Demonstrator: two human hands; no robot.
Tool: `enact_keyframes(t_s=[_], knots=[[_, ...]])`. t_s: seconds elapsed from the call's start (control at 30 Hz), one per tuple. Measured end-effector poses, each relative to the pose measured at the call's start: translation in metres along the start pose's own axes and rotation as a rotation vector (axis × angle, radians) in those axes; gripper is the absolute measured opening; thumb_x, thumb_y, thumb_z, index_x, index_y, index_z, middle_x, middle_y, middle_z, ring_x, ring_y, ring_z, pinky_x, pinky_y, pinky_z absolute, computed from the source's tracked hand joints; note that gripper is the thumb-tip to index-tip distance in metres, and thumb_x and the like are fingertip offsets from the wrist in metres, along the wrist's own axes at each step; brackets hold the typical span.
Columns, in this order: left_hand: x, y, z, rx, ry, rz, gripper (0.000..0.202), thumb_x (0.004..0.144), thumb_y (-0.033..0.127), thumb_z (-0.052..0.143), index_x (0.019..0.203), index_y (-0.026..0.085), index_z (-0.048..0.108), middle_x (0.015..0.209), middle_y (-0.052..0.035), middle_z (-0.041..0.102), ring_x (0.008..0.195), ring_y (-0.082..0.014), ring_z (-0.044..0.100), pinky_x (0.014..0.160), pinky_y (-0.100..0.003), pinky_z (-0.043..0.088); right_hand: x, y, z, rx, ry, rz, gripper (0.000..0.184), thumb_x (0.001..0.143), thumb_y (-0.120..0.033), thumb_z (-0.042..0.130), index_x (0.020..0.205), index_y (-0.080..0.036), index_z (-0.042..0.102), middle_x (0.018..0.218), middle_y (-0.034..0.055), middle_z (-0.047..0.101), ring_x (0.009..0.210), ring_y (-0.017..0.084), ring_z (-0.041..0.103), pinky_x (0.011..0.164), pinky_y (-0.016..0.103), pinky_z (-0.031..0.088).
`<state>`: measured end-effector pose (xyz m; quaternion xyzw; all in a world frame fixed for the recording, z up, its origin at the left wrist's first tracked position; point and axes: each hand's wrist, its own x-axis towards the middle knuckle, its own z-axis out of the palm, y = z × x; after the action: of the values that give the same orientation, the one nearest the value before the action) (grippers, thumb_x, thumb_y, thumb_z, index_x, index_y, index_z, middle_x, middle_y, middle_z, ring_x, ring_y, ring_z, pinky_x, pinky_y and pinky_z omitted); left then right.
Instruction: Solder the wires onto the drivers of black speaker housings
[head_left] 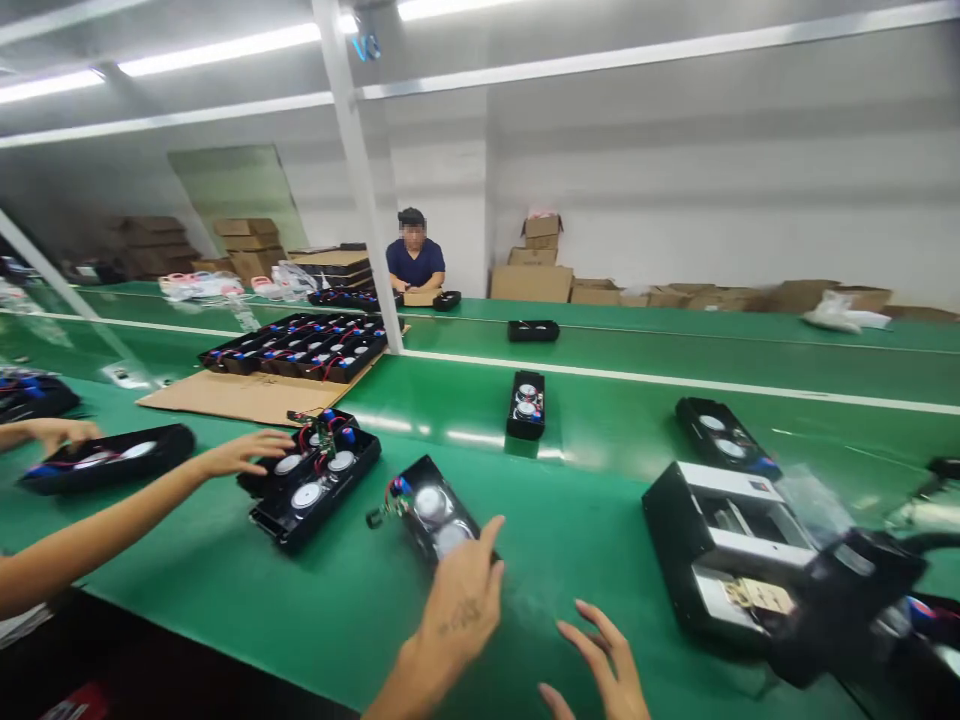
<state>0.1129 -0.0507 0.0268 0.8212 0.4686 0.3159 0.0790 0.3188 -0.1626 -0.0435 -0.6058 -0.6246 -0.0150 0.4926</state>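
My left hand (459, 598) reaches forward over the green belt (570, 560), its fingers stretched out and the tips touching the near end of a black speaker housing (433, 508) with two round silver speakers and loose wires. To the right of it, my right hand (604, 665) hovers low over the belt, fingers spread and holding nothing. From the left, another person's hand (241, 453) rests on a stacked pair of housings (315, 482). That person's other hand (54, 432) touches a housing (105, 458) at the far left.
A black and silver boxy device (724, 550) sits on the belt at my right. More housings (526, 405) (721, 432) (533, 330) lie further along. Rows of housings (300, 348) rest on cardboard (240, 398). A white post (360, 190) rises mid-belt. A seated person (415, 262) and cartons (532, 272) are behind.
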Motion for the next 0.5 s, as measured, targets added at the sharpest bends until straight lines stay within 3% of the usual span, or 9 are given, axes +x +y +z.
enact_keyframes(t_s=[0.1,0.2,0.3,0.37,0.43,0.5], knots=[[-0.001,0.059,0.006,-0.319,-0.139,0.170,0.060,0.101,0.017,0.048,0.160,0.028,0.041,0.129,-0.0074,0.077,0.110,-0.0208,0.076,0.098,-0.035,0.064,0.015,-0.017,0.007,-0.135,0.002,-0.173,0.047,0.093,-0.035,0.064,0.139,-0.026,0.063,0.148,0.0188,0.060,0.130,0.042,0.065,0.096,0.059,0.061],[-0.001,0.081,-0.010,-0.520,-0.173,0.289,0.050,0.101,0.014,0.049,0.149,0.028,0.055,0.140,-0.0069,0.072,0.126,-0.0207,0.071,0.110,-0.037,0.060,0.033,-0.013,-0.014,-0.249,-0.030,-0.251,0.040,0.096,-0.023,0.060,0.135,-0.026,0.065,0.138,0.0154,0.069,0.134,0.039,0.063,0.107,0.061,0.051],[0.000,0.068,-0.031,-0.611,-0.119,0.319,0.035,0.102,0.012,0.051,0.126,0.028,0.071,0.122,-0.0047,0.080,0.114,-0.0194,0.076,0.103,-0.036,0.064,0.046,0.002,-0.048,-0.276,-0.196,-0.274,0.018,0.097,-0.018,0.063,0.109,-0.028,0.072,0.112,0.0061,0.080,0.116,0.029,0.073,0.112,0.057,0.046],[-0.001,0.047,-0.042,-0.591,-0.062,0.245,0.030,0.102,0.014,0.053,0.115,0.027,0.076,0.113,-0.0034,0.081,0.107,-0.0188,0.078,0.098,-0.035,0.066,0.052,0.011,-0.070,-0.297,-0.250,-0.240,0.012,0.097,-0.017,0.064,0.095,-0.026,0.072,0.104,0.0038,0.080,0.109,0.027,0.075,0.112,0.057,0.045],[-0.002,0.023,-0.046,-0.524,-0.031,0.113,0.023,0.101,0.020,0.058,0.110,0.028,0.078,0.109,-0.0026,0.082,0.102,-0.0191,0.079,0.094,-0.035,0.067,0.056,0.015,-0.083,-0.317,-0.247,-0.205,0.010,0.096,-0.017,0.066,0.097,-0.025,0.072,0.107,0.0052,0.080,0.110,0.028,0.074,0.109,0.056,0.047],[-0.004,0.004,-0.042,-0.452,-0.039,0.001,0.019,0.100,0.028,0.062,0.107,0.028,0.080,0.106,-0.0015,0.082,0.097,-0.0196,0.079,0.089,-0.034,0.068,0.059,0.010,-0.084,-0.299,-0.252,-0.200,0.019,0.094,-0.018,0.070,0.112,-0.024,0.071,0.115,0.0084,0.079,0.112,0.029,0.073,0.103,0.053,0.051]])
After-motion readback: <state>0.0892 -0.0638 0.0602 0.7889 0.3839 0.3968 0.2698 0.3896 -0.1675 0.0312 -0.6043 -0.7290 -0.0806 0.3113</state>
